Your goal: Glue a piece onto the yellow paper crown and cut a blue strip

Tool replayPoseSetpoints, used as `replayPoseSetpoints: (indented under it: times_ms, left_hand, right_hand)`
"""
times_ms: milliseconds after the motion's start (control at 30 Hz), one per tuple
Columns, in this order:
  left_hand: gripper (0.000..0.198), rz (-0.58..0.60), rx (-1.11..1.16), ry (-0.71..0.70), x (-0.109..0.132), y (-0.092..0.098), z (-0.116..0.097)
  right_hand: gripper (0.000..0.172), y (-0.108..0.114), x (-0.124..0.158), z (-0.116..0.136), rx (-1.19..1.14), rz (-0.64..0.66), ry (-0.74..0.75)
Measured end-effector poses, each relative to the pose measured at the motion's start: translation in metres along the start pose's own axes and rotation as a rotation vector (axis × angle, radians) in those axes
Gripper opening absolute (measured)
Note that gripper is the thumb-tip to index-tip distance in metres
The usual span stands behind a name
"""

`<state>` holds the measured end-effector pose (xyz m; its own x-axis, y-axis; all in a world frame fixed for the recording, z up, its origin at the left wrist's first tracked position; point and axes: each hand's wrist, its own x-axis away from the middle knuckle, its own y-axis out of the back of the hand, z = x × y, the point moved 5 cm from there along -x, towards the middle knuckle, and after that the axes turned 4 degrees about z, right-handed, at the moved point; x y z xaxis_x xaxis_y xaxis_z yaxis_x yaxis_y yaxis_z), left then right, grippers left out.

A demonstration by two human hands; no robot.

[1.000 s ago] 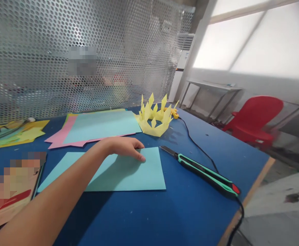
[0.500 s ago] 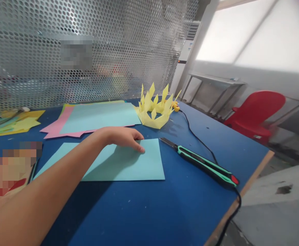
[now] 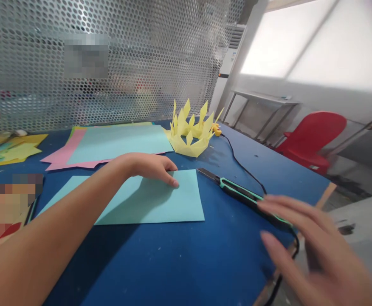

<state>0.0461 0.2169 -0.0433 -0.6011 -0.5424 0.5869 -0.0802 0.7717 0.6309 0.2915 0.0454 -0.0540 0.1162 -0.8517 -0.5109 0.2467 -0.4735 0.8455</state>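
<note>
A light blue sheet of paper [image 3: 186,204], apparently folded, lies on the blue table in front of me. My left hand [image 3: 157,168] holds it near the far right corner, the thumb flat on top and the index finger at the far edge; the other fingertips are hidden. To its right lies a black and green utility knife [image 3: 237,191], its metal tip close to the paper. My right hand [image 3: 319,250], blurred, hovers over the knife's back end with thumb and fingers apart and nothing between them. I cannot tell whether it touches the knife.
Behind the paper stands a yellow paper crown [image 3: 190,146]. Beside it, a pink and blue paper stack [image 3: 119,142] and yellow scraps [image 3: 23,151] lie further left. A black cord [image 3: 240,163] runs from a yellow object [image 3: 217,129] under the knife. A red chair [image 3: 316,136] stands beyond the table.
My right hand has come into view from the lower right and reached over the knife's back end. My left hand stays on the paper. The view has shifted slightly.
</note>
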Motion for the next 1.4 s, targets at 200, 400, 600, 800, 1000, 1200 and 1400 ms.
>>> replayPoseSetpoints:
  times_ms: [200, 400, 600, 800, 1000, 1200, 1400]
  left_hand:
    - [0.032, -0.007, -0.008, 0.019, 0.000, 0.000, -0.001]
    - [0.029, -0.014, 0.023, 0.012, 0.001, 0.001, 0.001]
    - [0.028, -0.039, 0.084, 0.004, 0.009, 0.005, 0.003]
    - [0.024, -0.023, 0.136, -0.010, 0.013, 0.006, 0.005]
    - [0.024, 0.016, 0.157, -0.064, 0.014, 0.005, 0.002]
    - [0.028, 0.004, 0.157, -0.062, 0.012, 0.006, 0.003]
    - [0.028, 0.022, 0.180, -0.068, 0.009, 0.005, 0.003]
  right_hand:
    - [0.053, -0.034, -0.047, -0.037, -0.025, 0.214, -0.088]
    - [0.041, -0.002, -0.031, -0.028, -0.019, 0.133, -0.129]
    - [0.030, 0.024, -0.018, -0.013, -0.012, -0.001, 0.036]
    - [0.029, 0.014, -0.018, -0.013, 0.014, 0.052, 0.028]
    - [0.031, 0.009, -0.023, -0.007, 0.003, 0.028, 0.040]
    - [0.031, 0.009, -0.018, -0.012, 0.002, 0.058, 0.046]
    - [0.030, 0.006, -0.014, -0.013, -0.022, 0.080, 0.109]
